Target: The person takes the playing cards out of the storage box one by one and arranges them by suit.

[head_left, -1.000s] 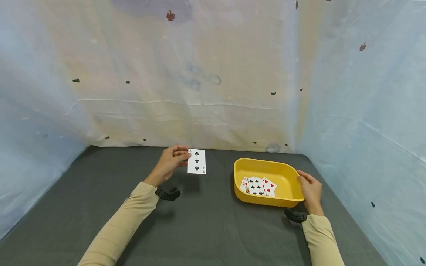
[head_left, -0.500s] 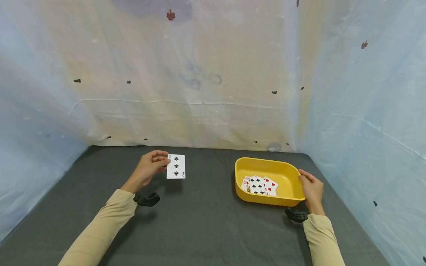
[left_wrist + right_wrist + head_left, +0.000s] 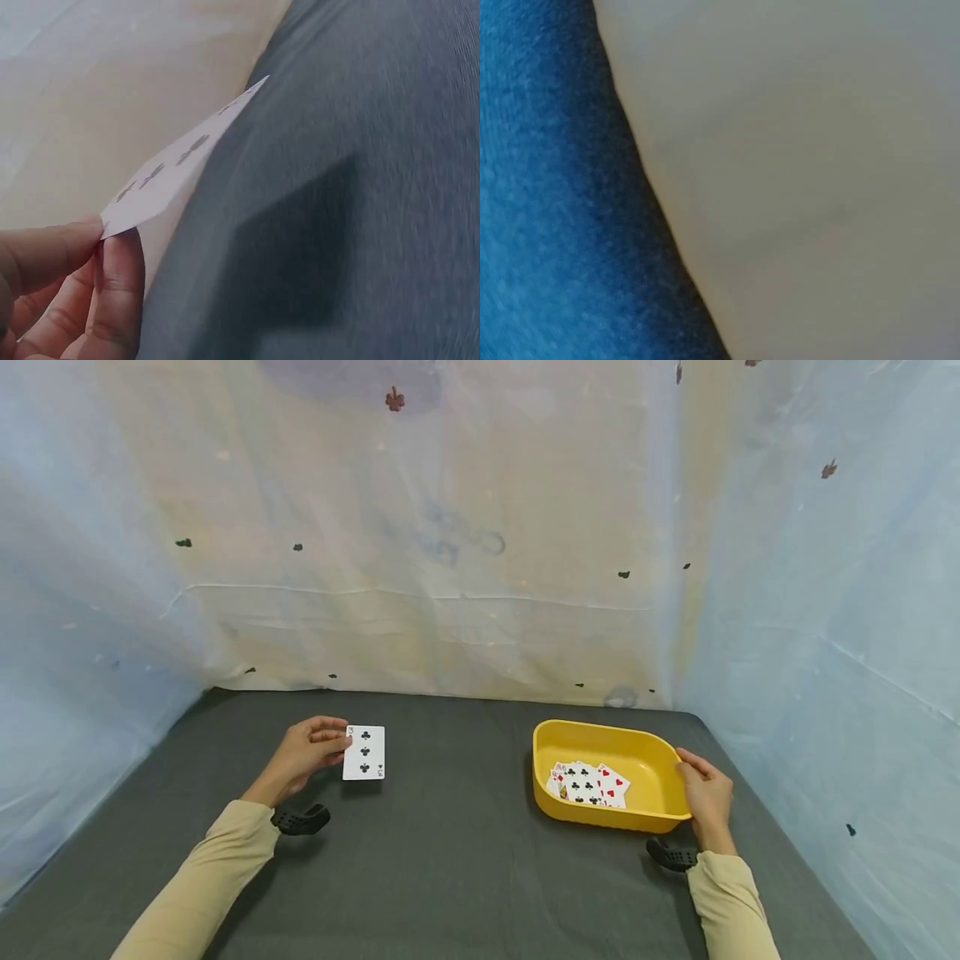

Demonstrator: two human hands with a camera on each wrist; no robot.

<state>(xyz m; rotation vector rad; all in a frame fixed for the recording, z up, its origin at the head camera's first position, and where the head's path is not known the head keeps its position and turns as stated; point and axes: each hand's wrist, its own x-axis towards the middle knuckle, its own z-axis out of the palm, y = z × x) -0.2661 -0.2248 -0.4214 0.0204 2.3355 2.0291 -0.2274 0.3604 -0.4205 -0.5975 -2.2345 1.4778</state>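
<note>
My left hand (image 3: 303, 753) pinches a playing card (image 3: 364, 752), the three of clubs, by its left edge. In the left wrist view the card (image 3: 176, 161) tilts between thumb and fingers above the dark cloth, and its shadow falls below. On the right, my right hand (image 3: 707, 799) grips the right end of a yellow tray (image 3: 652, 820), thumb at the rim. Several face-up cards (image 3: 588, 785) lie overlapping inside the tray, among them a six of clubs and a heart card. A blurred close surface fills most of the right wrist view.
A dark grey cloth (image 3: 450, 860) covers the table. Pale sheeting (image 3: 465, 635) hangs along the back edge and both sides. Black wrist cameras are strapped under both wrists.
My left hand has carried the three of clubs leftward and somewhat toward me, away from the tray. My right hand keeps its grip on the tray, which stays in place.
</note>
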